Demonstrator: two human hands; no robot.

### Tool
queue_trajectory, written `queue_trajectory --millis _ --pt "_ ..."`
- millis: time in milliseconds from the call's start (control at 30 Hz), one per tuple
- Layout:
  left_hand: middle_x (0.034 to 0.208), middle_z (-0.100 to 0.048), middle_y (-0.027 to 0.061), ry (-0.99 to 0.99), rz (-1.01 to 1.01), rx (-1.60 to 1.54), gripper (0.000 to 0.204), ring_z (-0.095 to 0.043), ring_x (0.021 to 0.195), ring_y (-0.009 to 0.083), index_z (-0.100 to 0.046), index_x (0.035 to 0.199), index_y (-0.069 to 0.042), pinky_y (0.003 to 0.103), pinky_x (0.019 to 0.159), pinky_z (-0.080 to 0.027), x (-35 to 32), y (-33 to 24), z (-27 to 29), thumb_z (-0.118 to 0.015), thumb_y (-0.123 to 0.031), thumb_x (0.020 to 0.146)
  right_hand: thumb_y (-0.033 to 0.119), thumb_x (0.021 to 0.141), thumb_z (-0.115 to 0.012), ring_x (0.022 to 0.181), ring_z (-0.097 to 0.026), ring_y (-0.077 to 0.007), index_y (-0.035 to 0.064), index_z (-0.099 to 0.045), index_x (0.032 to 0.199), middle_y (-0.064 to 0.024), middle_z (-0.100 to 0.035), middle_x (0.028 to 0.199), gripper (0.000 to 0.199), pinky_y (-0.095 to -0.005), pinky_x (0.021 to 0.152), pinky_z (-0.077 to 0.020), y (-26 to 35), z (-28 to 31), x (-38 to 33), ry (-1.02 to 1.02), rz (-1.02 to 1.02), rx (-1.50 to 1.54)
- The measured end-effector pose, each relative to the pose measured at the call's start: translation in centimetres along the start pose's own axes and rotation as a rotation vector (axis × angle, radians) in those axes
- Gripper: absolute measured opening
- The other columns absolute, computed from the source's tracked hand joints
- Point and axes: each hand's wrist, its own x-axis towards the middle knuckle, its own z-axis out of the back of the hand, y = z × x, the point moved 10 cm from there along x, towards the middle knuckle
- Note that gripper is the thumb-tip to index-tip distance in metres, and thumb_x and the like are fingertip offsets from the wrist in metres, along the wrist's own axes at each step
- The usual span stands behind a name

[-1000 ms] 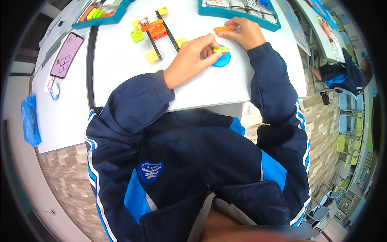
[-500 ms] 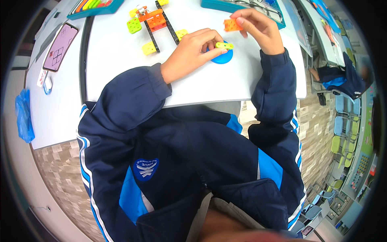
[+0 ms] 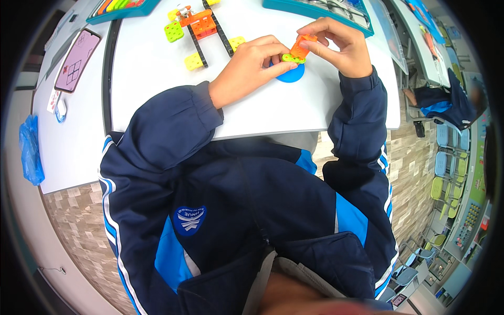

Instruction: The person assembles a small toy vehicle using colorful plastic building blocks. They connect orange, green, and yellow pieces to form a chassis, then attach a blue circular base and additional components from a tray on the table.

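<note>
My left hand (image 3: 256, 64) is closed, its thumb and fingers pinching a yellow-green perforated building piece (image 3: 294, 59). Just beneath that piece is a round blue disc (image 3: 290, 74); whether the two are joined I cannot tell. My right hand (image 3: 338, 46) grips an orange perforated block (image 3: 303, 46) between thumb and fingers. The block is tilted, with its lower end at the yellow-green piece. Left of my hands stands a partly built model (image 3: 203, 26) with black beams, an orange middle and yellow-green plates.
Teal trays of parts stand at the back left (image 3: 123, 14) and back right (image 3: 319, 11). A phone (image 3: 77, 61) lies on the left table, with a blue plastic bag (image 3: 31, 152) at its edge. Another person's dark sleeve (image 3: 446, 100) and several chairs (image 3: 442, 163) are at the right.
My right hand has brought the orange block left and down onto the yellow-green piece, turning it more upright. My left hand has hardly moved.
</note>
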Motion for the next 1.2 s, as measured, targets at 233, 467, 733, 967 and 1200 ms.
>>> queue_trajectory --millis 233,467,733,967,1200 --pt "0.085 -0.061 0.0060 0.009 0.014 -0.002 0.022 -0.057 0.068 0.0141 -0.071 0.103 -0.002 0.027 0.062 -0.047 0.0 0.0 -0.1 -0.071 -0.018 0.088 -0.002 0.085 -0.070 0.077 -0.054 -0.0103 -0.0006 -0.070 0.106 -0.0090 -0.069 0.099 0.021 -0.0218 0.067 -0.0409 1.7 -0.3 0.2 0.016 0.147 -0.020" --pt "0.086 -0.059 0.0039 0.010 0.041 0.001 0.022 -0.052 0.068 0.0125 -0.069 0.098 -0.001 0.027 0.064 -0.044 0.0 0.2 0.0 -0.073 -0.020 0.087 0.003 0.086 -0.072 0.079 -0.058 -0.0095 -0.0003 -0.070 0.107 -0.0082 -0.070 0.099 0.022 -0.0218 0.067 -0.0430 0.8 -0.4 0.1 -0.034 0.058 -0.002" --pt "0.092 -0.062 0.0063 -0.036 -0.040 0.047 0.026 -0.056 0.071 0.0152 -0.067 0.105 -0.002 0.027 0.066 -0.047 0.0 -1.0 0.5 -0.073 -0.017 0.085 0.011 0.088 -0.073 0.061 -0.057 -0.0043 0.0013 -0.068 0.111 -0.0032 -0.068 0.080 0.026 -0.0185 0.053 -0.0435 -2.2 -0.4 0.0 -0.134 -0.240 0.317" --pt "0.093 -0.064 0.0062 0.007 -0.041 0.010 0.022 -0.056 0.073 0.0141 -0.070 0.105 -0.003 0.026 0.066 -0.047 -0.1 -1.2 0.3 -0.071 -0.014 0.087 0.011 0.091 -0.069 0.078 -0.061 -0.0083 0.0008 -0.063 0.114 -0.0053 -0.068 0.095 0.026 -0.0200 0.064 -0.0454 -7.9 5.5 -0.1 -0.420 -0.427 0.613" --pt "0.093 -0.063 0.0061 0.019 -0.043 -0.005 0.022 -0.055 0.074 0.0144 -0.069 0.106 -0.002 0.026 0.066 -0.045 -0.3 -1.3 0.0 -0.070 -0.014 0.088 0.019 0.092 -0.068 0.082 -0.067 -0.0109 0.0066 -0.066 0.118 -0.0049 -0.071 0.099 0.029 -0.0210 0.066 -0.0488 -12.9 17.7 -0.4 -0.695 -0.446 0.235"
